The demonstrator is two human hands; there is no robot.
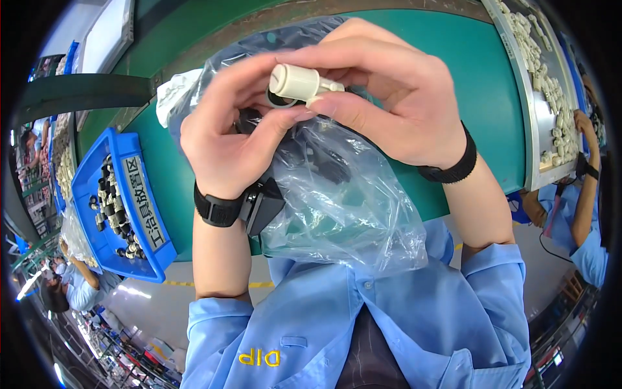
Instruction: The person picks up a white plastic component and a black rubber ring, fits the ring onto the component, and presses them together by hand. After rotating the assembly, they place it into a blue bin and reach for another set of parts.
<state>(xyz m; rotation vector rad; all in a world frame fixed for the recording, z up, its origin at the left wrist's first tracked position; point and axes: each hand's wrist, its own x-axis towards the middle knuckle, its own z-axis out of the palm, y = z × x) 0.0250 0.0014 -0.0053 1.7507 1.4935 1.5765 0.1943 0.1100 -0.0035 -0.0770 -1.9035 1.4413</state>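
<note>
My right hand pinches a cream-white cylindrical plastic part with a thin side stub, thumb below and index finger above. Close against it, my left hand curls round a black round piece with a pale rim, partly hidden by the thumb and the cream part. The left fingertips also reach the top of the cream part. Under both hands lies a crumpled clear plastic bag, with dark pieces showing through it; it hangs over the near edge of the green table.
On the left stands a blue bin holding several black and cream parts. At the right, a metal-edged tray is strewn with cream parts, a co-worker's hand at its side. A white crumpled wrapping lies beyond my left hand.
</note>
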